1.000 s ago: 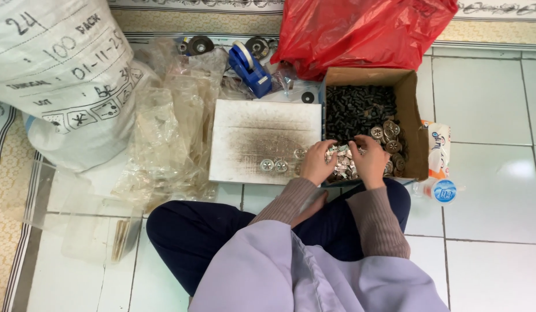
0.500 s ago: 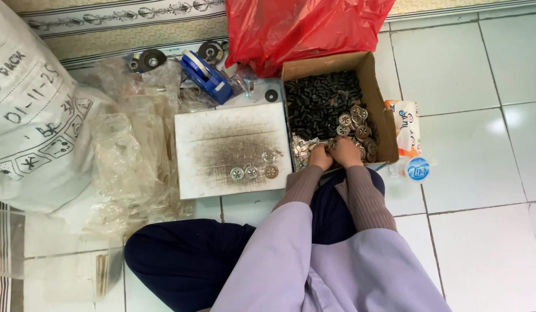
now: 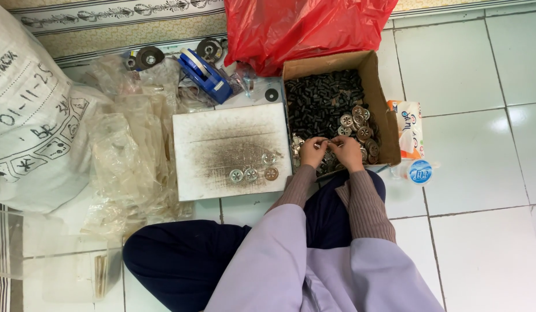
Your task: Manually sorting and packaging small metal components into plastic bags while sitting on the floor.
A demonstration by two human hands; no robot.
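Observation:
I sit on a tiled floor with both hands at the near edge of a cardboard box (image 3: 376,92). The box holds several small black cylindrical pieces (image 3: 320,101) and round silver discs (image 3: 356,122). My left hand (image 3: 312,151) and my right hand (image 3: 346,152) meet over the discs, their fingers pinching a small silver part between them. Left of the box lies a stained white board (image 3: 222,144) with three discs (image 3: 252,174) in a row near its front edge.
A red plastic bag (image 3: 302,26) lies behind the box. A blue tape dispenser (image 3: 203,74) and tape rolls (image 3: 149,57) sit at the back. Crumpled clear bags (image 3: 132,156) and a big white sack (image 3: 31,115) fill the left. A tissue pack (image 3: 409,128) and bottle cap (image 3: 419,171) lie right.
The view has shifted, so the box and board sit differently in frame. My hands stay together at the box's near edge, working the small silver parts.

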